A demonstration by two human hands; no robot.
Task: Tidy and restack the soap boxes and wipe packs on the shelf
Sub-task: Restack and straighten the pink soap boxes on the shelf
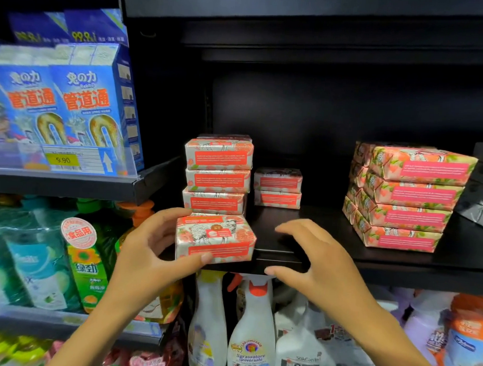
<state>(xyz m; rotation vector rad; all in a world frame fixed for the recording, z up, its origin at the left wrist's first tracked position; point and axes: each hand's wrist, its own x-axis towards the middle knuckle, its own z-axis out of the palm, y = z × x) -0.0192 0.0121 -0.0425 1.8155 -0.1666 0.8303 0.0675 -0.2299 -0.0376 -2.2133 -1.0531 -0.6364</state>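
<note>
Widest first: a black shelf (423,274), deep and dark, carrying every pile. Well to the right of the tall stack (217,176) of three soap boxes, a bigger pile (406,199) of flowered packs, four layers high, edges slightly skewed; impossible to say from here whether wipes or larger soaps. Just right of the tall stack and set further back, a short stack (277,188) of two. Directly in front of the tall stack's foot, at the shelf lip, one more soap box (215,238), held by the left hand (147,250): thumb under the front lower edge, fingers curled behind the left end, grip closed firmly on it. Kept level and label-forward, seemingly to square it with the tall stack before placing; resting on the shelf or lifted, unclear. Right of the tall stack's foot, the right hand (314,256): grip wide and empty, fingers spread and lightly bent, thumb near the shelf lip, apparently ready to steady the box's free end. Probably mid-restack, with the bigger pile not yet straightened.
</note>
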